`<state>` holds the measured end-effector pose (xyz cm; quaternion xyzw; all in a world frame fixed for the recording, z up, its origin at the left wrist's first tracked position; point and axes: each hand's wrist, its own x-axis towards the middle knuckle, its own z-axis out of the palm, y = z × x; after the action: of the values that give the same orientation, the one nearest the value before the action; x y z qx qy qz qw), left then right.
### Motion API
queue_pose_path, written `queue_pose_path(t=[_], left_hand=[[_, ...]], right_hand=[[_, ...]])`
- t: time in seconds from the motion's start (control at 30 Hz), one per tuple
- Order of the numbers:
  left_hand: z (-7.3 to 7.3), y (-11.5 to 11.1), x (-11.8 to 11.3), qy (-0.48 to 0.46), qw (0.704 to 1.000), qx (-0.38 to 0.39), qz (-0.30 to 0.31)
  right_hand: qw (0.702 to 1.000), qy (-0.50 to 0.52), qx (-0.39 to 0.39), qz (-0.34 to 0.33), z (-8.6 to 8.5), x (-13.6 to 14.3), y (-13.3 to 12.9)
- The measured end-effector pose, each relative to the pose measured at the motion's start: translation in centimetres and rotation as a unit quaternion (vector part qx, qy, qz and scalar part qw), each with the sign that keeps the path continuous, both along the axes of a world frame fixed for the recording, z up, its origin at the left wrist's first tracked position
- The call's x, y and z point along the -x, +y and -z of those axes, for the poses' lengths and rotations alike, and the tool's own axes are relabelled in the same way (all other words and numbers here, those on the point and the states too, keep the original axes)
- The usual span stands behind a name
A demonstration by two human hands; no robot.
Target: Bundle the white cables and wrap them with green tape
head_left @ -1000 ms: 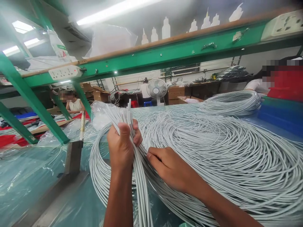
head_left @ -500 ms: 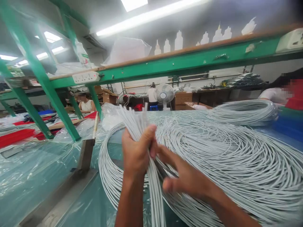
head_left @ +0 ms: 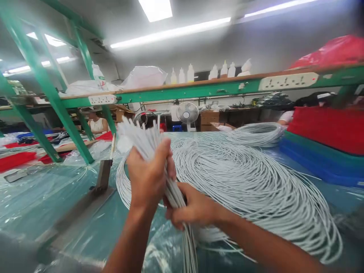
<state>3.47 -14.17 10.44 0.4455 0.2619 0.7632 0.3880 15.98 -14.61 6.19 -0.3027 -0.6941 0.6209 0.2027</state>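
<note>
- Left hand closed around cable bundle just below its cut ends, thumb across the strands; likely holds the tips together
- Right hand wrapped on same bundle lower down, fingers curled under; 2 grips apart probably stop strands splaying
- Bundle is raised over the table, tips up and away from the wearer, tail running down out of view
- Tips fan out above left fist, ends uneven
- Big loose coil lies flat beside the hands, to the right; wide loops likely avoid kinks
- Smaller coil sits behind it, near stacked bins
- Metal stand on left, apart from hands
</note>
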Motion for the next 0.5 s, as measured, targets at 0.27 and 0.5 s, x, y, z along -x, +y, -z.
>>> queue_pose_path(t=[0.27, 0.5], left_hand=[[-8.5, 0.4, -6.9, 0.133, 0.981, -0.143, 0.018], [2.4, 0.2, -4.2, 0.494, 0.858, -0.129, -0.048]], right_hand=[[0.989, 0.146, 0.019, 0.004, -1.0, -6.2, -1.9], [0.928, 0.314, 0.107, 0.171, -3.1, -9.9, -1.3]])
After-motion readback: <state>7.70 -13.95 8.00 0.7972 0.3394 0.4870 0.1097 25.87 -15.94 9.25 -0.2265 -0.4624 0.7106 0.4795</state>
